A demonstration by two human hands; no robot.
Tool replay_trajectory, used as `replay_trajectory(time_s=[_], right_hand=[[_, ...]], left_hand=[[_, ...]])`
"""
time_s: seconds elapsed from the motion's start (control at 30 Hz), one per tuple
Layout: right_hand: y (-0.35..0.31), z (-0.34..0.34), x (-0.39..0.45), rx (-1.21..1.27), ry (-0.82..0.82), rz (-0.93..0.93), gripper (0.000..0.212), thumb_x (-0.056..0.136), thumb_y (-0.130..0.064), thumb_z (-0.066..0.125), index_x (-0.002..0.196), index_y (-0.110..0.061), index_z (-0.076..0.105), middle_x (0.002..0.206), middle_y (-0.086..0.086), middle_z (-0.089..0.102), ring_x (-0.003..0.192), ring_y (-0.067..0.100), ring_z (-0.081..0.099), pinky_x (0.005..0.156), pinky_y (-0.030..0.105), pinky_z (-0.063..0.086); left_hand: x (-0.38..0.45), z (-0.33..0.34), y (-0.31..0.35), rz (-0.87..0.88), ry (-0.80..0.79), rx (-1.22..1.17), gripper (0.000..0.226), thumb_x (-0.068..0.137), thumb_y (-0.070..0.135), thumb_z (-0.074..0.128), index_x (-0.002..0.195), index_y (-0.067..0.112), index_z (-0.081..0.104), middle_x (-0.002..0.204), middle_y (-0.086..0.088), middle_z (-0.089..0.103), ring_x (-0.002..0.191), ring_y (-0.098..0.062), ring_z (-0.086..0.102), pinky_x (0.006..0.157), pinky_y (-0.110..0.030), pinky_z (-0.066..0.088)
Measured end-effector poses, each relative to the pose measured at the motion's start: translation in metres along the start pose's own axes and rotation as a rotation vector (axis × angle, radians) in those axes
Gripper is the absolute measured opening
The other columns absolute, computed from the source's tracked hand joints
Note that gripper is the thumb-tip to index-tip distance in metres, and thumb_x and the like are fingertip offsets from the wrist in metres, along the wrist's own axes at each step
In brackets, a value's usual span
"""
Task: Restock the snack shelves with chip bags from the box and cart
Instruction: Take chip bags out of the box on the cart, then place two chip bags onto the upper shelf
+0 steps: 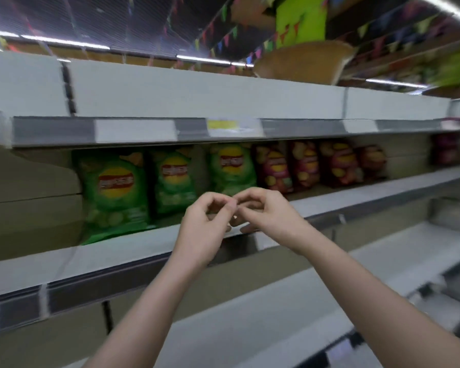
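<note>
Both hands raised together at the middle shelf (133, 251) edge. Left hand (205, 224) and right hand (263, 211) have fingers curled, tips meeting; holding no bag, though blur hides whether they pinch anything small. Green chip bags (114, 192) stand upright at left, faces forward for shoppers; red chip bags (303, 166) sit farther right. Box and cart out of sight.

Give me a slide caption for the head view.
Both hands, left and right, meet empty in front of a shelf of green and red chip bags.
</note>
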State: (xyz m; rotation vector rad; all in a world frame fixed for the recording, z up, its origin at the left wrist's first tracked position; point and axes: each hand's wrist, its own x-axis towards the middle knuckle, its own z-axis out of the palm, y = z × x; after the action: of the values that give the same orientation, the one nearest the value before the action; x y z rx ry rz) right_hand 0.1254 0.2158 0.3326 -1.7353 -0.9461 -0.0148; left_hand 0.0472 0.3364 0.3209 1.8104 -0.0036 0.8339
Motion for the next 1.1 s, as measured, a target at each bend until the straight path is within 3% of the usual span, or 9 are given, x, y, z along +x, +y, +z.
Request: replay_trajectory(time_s=[0.1, 0.27, 0.53, 0.63, 0.9, 1.0, 1.1], right_hand=[[0.019, -0.057, -0.031, -0.064, 0.132, 0.058, 0.007, 0.094, -0.012, 0.060, 0.094, -0.014, 0.067, 0.086, 0.008, 0.072, 0.081, 0.018, 0.072, 0.074, 0.031, 0.060], [0.055, -0.158, -0.095, -0.179, 0.368, 0.130, 0.006, 0.095, -0.010, 0.060, 0.097, -0.008, 0.065, 0.080, 0.003, 0.069, 0.074, 0.014, 0.069, 0.067, 0.026, 0.057], [0.097, -0.339, -0.227, -0.330, 0.595, 0.285, 0.014, 0.096, -0.009, 0.057, 0.087, -0.020, 0.059, 0.077, -0.001, 0.069, 0.074, 0.018, 0.070, 0.073, 0.038, 0.058], [0.096, -0.403, -0.275, -0.413, 0.650, 0.327, 0.019, 0.096, -0.005, 0.057, 0.085, -0.020, 0.057, 0.075, -0.002, 0.067, 0.068, 0.013, 0.067, 0.066, 0.027, 0.057], [0.105, -0.537, -0.377, -0.612, 0.781, 0.451, 0.004, 0.097, -0.009, 0.057, 0.096, -0.009, 0.060, 0.084, 0.007, 0.071, 0.076, 0.017, 0.072, 0.074, 0.038, 0.060], [0.114, -0.565, -0.399, -0.651, 0.827, 0.516, 0.009, 0.096, -0.013, 0.058, 0.101, -0.007, 0.061, 0.086, 0.002, 0.072, 0.077, 0.011, 0.071, 0.072, 0.030, 0.060], [0.132, -0.593, -0.417, -0.655, 0.942, 0.545, 0.005, 0.095, -0.018, 0.061, 0.095, -0.013, 0.061, 0.079, -0.001, 0.072, 0.072, 0.007, 0.070, 0.070, 0.027, 0.059]], left_hand=[[0.001, 0.063, 0.008, 0.009, -0.147, -0.071, 0.009, 0.094, 0.013, 0.059, 0.086, 0.012, 0.064, 0.079, 0.001, 0.069, 0.077, -0.014, 0.069, 0.067, -0.023, 0.057], [-0.009, 0.184, 0.027, -0.011, -0.383, -0.214, 0.012, 0.095, 0.008, 0.056, 0.084, 0.007, 0.061, 0.071, 0.002, 0.065, 0.060, 0.000, 0.064, 0.059, -0.018, 0.054], [-0.060, 0.399, 0.085, 0.001, -0.675, -0.352, 0.014, 0.095, 0.007, 0.055, 0.091, -0.004, 0.061, 0.080, -0.010, 0.062, 0.052, 0.002, 0.056, 0.054, -0.016, 0.051], [-0.082, 0.475, 0.111, 0.015, -0.765, -0.437, 0.012, 0.095, 0.007, 0.055, 0.085, 0.004, 0.060, 0.079, -0.008, 0.064, 0.052, 0.001, 0.056, 0.054, -0.018, 0.051], [-0.133, 0.633, 0.170, 0.055, -0.956, -0.526, 0.012, 0.096, 0.011, 0.055, 0.085, 0.009, 0.060, 0.085, -0.010, 0.060, 0.058, -0.005, 0.056, 0.056, -0.021, 0.052], [-0.141, 0.676, 0.178, 0.086, -1.021, -0.496, 0.011, 0.096, 0.013, 0.055, 0.086, 0.012, 0.060, 0.089, -0.010, 0.062, 0.065, -0.009, 0.057, 0.058, -0.021, 0.054], [-0.137, 0.719, 0.180, 0.094, -1.071, -0.475, 0.011, 0.096, 0.013, 0.055, 0.086, 0.014, 0.060, 0.092, -0.011, 0.065, 0.067, -0.010, 0.060, 0.059, -0.022, 0.054]])
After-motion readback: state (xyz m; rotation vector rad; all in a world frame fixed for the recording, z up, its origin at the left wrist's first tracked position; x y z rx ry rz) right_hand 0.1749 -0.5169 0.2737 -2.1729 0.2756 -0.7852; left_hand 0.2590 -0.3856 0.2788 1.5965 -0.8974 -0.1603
